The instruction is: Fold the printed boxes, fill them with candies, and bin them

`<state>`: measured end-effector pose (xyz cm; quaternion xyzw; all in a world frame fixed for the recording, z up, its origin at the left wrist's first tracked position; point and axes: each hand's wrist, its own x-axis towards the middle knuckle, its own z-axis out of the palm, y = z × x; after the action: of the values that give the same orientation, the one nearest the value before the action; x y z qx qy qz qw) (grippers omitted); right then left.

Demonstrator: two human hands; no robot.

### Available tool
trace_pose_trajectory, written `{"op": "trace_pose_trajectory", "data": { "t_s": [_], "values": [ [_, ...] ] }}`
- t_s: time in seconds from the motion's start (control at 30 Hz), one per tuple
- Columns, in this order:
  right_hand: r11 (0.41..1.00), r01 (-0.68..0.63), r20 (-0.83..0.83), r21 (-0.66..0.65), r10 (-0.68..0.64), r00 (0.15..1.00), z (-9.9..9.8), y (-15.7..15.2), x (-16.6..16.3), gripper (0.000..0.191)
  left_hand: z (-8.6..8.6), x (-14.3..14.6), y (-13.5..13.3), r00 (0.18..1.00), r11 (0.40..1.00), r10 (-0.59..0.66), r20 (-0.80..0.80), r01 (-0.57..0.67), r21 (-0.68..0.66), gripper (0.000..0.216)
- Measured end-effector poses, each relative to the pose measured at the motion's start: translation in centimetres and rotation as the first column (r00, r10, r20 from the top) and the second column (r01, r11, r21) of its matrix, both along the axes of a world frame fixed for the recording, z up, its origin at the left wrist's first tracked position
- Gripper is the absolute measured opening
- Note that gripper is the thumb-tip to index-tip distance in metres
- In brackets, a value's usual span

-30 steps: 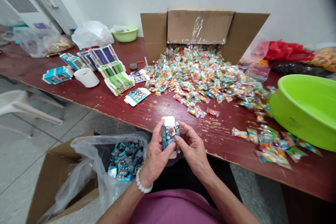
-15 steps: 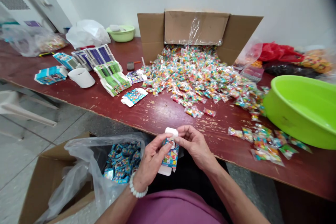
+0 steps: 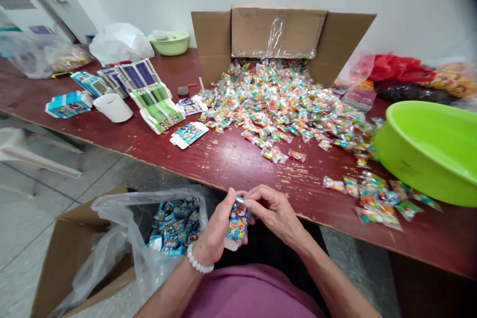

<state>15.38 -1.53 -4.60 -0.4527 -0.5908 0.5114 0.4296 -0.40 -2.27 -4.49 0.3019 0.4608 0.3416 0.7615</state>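
My left hand (image 3: 215, 231) is wrapped round a small blue printed carton (image 3: 236, 224), held upright just below the table's front edge. My right hand (image 3: 275, 211) pinches the carton's top end, fingers pressed onto its folded flap. A white flap sticks out at the carton's bottom. A big heap of small colourful sweet packets (image 3: 278, 104) spills from an open cardboard box (image 3: 279, 35) across the red table (image 3: 231, 159). Several more packets (image 3: 376, 198) lie to the right of my hands.
A floor box lined with a clear bag (image 3: 122, 228) holds several filled blue cartons (image 3: 173, 226) at my left. A green basin (image 3: 432, 149) stands at right. Flat carton blanks (image 3: 156, 107), one loose blank (image 3: 189, 134), a white cup (image 3: 112, 108) and a small green bowl (image 3: 169, 42) are at left.
Both hands have lowered the carton from the table edge towards my lap. The white top flap that stood open is now folded down under my right fingers.
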Motion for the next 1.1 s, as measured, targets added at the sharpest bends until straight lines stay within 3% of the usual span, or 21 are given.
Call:
{"op": "trace_pose_trajectory", "data": {
  "t_s": [0.13,0.27,0.33,0.5,0.6,0.7,0.77,0.83,0.9,0.93,0.97,1.03,1.1],
  "values": [
    [0.997,0.028,0.019,-0.077,-0.027,0.999,0.2,0.4,0.0,0.021,-0.1,0.7,0.0,0.998,0.993,0.027,-0.054,-0.021,0.112,0.069],
    [0.966,-0.072,-0.174,-0.248,0.028,0.984,0.4,0.9,0.2,0.025,-0.7,0.6,0.0,0.999,0.998,-0.019,-0.042,0.021,0.062,0.075],
    [0.963,-0.082,-0.218,-0.258,0.025,0.976,0.5,0.8,0.3,0.026,-1.0,0.5,-0.1,0.999,0.999,-0.015,-0.036,0.016,0.032,0.074],
    [0.999,-0.029,-0.070,-0.015,0.028,0.997,0.5,-0.5,-0.3,0.020,-1.1,0.9,0.0,0.992,0.991,0.090,0.089,-0.080,-0.103,0.059],
    [0.987,0.009,0.070,0.163,-0.021,0.997,-0.1,-1.1,-0.6,0.011,-1.0,1.2,0.0,0.976,0.977,0.137,0.167,-0.105,-0.184,0.056],
    [0.982,-0.047,0.179,0.185,0.014,0.984,-0.9,-0.3,0.5,0.013,-1.2,1.0,-0.4,0.971,0.989,0.109,0.211,-0.084,-0.124,0.047],
    [0.983,0.004,0.223,0.183,-0.045,0.974,-1.1,1.5,2.7,0.018,-1.7,0.6,-0.9,0.969,0.993,0.089,0.231,-0.069,-0.093,0.043],
    [0.946,0.236,0.302,0.224,-0.297,0.906,-1.3,4.1,5.8,0.024,-2.5,0.0,-1.6,0.969,0.992,0.068,0.238,-0.039,-0.122,0.040],
    [0.849,0.433,0.513,0.303,-0.528,0.677,-1.4,6.9,9.2,0.030,-3.4,-0.9,-2.5,0.978,0.985,0.042,0.203,-0.006,-0.171,0.037],
    [0.819,0.484,0.639,0.309,-0.555,0.532,-1.6,8.2,10.7,0.033,-3.8,-1.5,-2.9,0.986,0.982,0.029,0.166,0.003,-0.188,0.035],
    [0.807,0.511,0.675,0.295,-0.555,0.486,-1.9,9.2,12.0,0.034,-4.2,-2.1,-3.2,0.993,0.982,0.013,0.121,0.010,-0.189,0.034],
    [0.806,0.531,0.720,0.262,-0.530,0.448,-2.5,10.5,13.8,0.029,-4.6,-3.9,-3.3,0.999,0.990,-0.035,0.018,0.037,-0.138,0.031],
    [0.819,0.527,0.723,0.227,-0.504,0.472,-3.2,10.9,14.6,0.022,-4.6,-6.2,-2.9,0.986,0.992,-0.129,-0.104,0.126,-0.031,0.030]
  ]
}}
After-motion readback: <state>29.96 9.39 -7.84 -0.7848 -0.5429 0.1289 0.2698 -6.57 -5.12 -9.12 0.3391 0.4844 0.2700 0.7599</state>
